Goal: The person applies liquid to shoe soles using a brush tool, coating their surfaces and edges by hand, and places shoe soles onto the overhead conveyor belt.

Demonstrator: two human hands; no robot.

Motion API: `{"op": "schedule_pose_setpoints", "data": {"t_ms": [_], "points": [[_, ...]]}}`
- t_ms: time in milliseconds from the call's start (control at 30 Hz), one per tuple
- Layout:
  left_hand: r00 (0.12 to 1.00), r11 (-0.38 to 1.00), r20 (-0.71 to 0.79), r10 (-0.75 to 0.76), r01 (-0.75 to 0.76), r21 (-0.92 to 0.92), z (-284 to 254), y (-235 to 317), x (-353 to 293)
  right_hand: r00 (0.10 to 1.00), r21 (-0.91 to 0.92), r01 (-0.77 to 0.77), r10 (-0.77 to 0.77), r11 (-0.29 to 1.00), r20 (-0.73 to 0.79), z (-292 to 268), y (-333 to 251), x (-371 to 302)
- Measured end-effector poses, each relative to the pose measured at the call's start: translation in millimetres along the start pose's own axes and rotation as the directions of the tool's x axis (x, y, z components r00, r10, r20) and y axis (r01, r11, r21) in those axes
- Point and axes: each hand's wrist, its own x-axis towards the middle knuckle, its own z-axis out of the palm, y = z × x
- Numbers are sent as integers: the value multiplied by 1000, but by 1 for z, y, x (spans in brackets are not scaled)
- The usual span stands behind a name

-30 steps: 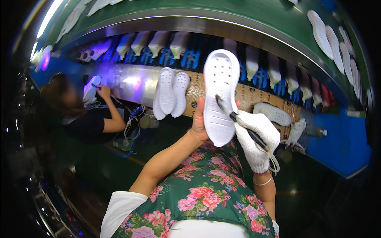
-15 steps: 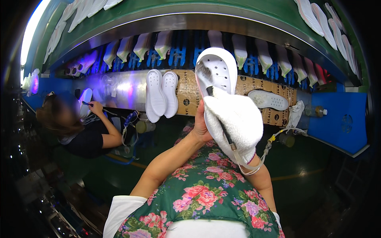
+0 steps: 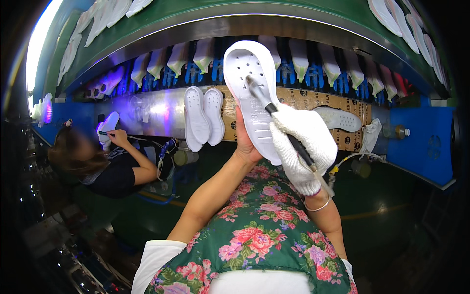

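Observation:
A white shoe sole [image 3: 258, 122] with a raised rim and small holes is held up in front of me, its wide end pointing away. My bare left hand [image 3: 246, 142] grips it from beneath along its left side, fingers mostly hidden behind it. In a white knitted glove, my right hand [image 3: 306, 147] closes around the dark handle of a brush [image 3: 268, 104]. The brush's bristles touch the holed inner face of the sole. A clear tube [image 3: 323, 182] runs from the handle's rear end past my wrist.
White soles [image 3: 199, 117] lie on the metal-and-cardboard bench [image 3: 298, 100] at left, a greyish sole [image 3: 339, 119] at right. Beyond, pale shoe uppers [image 3: 299, 59] hang in blue holders under a green shelf [image 3: 186, 14]. A bottle [image 3: 401, 132] stands right. A co-worker [image 3: 117, 169] brushes another sole.
The brush has moved from the rim's left edge onto the holed inner face. My right hand has turned and shifted right, uncovering the handle. The sole has moved slightly left and farther up.

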Motion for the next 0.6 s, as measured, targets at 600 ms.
{"op": "schedule_pose_setpoints", "data": {"t_ms": [600], "points": [[998,998,44,-32,35,-60,9,12,21,995,44,60,-63,997,75,-5,11,-13]]}}
